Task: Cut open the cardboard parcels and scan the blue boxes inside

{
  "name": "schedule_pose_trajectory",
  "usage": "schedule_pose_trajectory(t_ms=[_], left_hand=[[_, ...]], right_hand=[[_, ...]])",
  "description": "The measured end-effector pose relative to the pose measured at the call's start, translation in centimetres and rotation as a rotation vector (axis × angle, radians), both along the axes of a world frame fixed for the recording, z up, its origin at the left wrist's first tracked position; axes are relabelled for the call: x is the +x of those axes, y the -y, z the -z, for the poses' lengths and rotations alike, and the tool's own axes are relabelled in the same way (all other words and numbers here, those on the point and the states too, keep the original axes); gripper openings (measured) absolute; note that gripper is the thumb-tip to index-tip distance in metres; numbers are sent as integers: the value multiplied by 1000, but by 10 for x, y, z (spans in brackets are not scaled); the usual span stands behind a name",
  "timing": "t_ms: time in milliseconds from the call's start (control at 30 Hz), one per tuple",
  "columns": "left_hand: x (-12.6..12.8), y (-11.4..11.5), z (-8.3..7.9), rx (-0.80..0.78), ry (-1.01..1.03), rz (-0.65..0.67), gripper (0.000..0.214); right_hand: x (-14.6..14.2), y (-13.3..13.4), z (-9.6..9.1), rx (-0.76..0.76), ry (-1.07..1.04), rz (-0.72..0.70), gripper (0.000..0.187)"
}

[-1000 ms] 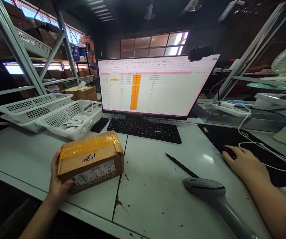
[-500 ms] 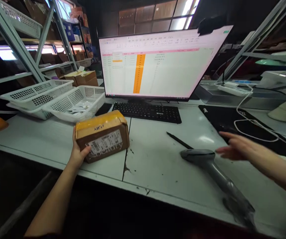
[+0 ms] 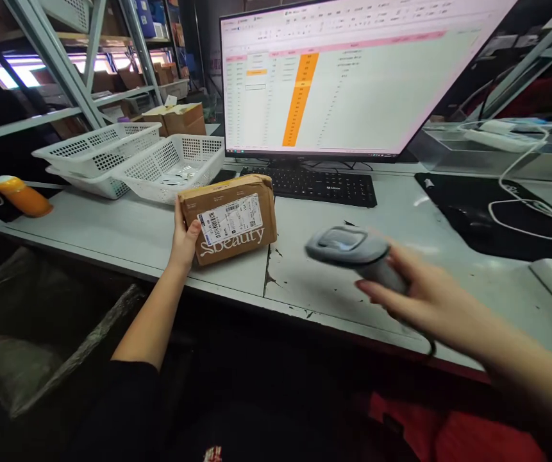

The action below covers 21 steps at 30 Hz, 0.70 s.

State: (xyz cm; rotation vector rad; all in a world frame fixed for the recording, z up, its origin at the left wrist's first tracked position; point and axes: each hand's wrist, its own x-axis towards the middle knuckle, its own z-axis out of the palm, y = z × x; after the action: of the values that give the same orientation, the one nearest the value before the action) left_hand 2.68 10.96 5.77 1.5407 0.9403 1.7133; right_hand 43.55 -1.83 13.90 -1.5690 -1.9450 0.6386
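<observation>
A brown cardboard box (image 3: 233, 247) with a white shipping label (image 3: 231, 220) and the print "beauty" stands tilted on the white desk, its labelled side towards me. My left hand (image 3: 184, 240) grips its left edge, thumb on the front face beside the label. To the right, my right hand (image 3: 403, 285) is wrapped round the handle of a grey barcode scanner (image 3: 347, 247), held above the desk with its head pointing left towards the box. Motion blurs this hand and the scanner a little.
Behind the box are a black keyboard (image 3: 326, 187) and a large monitor (image 3: 352, 96) showing a spreadsheet. White plastic baskets (image 3: 170, 168) stand at the left, near an orange bottle (image 3: 23, 196). A black mat (image 3: 468, 215) with a white cable (image 3: 520, 204) lies at the right.
My right hand has taken hold of the scanner and lifted it off the desk. The box has tipped back, so its label faces me more fully. The view has shifted downward.
</observation>
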Motion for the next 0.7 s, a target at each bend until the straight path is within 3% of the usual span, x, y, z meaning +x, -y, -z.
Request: schedule_pose_trajectory(t_ms=[133,200,267,333,467,600,700], left_hand=[[-2,-5,-10,8,-39,25,113],[-3,-6,-15,21,-76,17,115],[-4,-6,-16,34,-105,10,115],[-4,-6,-15,31,-102,14,114],[-5,-6,-6,8,4,25,107],[-10,-6,2,18,59,-101,107],[-13,-2,6,11,63,-164,109]], right_hand=[[-73,4,-17,509,327,-438,77],[-92,3,-22,641,378,-525,81],[-98,4,-28,679,388,-550,85],[-92,8,-33,619,359,-543,87],[-71,6,-31,235,271,-381,86],[-44,-26,-5,-35,261,-162,85],[-18,-56,17,-213,220,-89,87]])
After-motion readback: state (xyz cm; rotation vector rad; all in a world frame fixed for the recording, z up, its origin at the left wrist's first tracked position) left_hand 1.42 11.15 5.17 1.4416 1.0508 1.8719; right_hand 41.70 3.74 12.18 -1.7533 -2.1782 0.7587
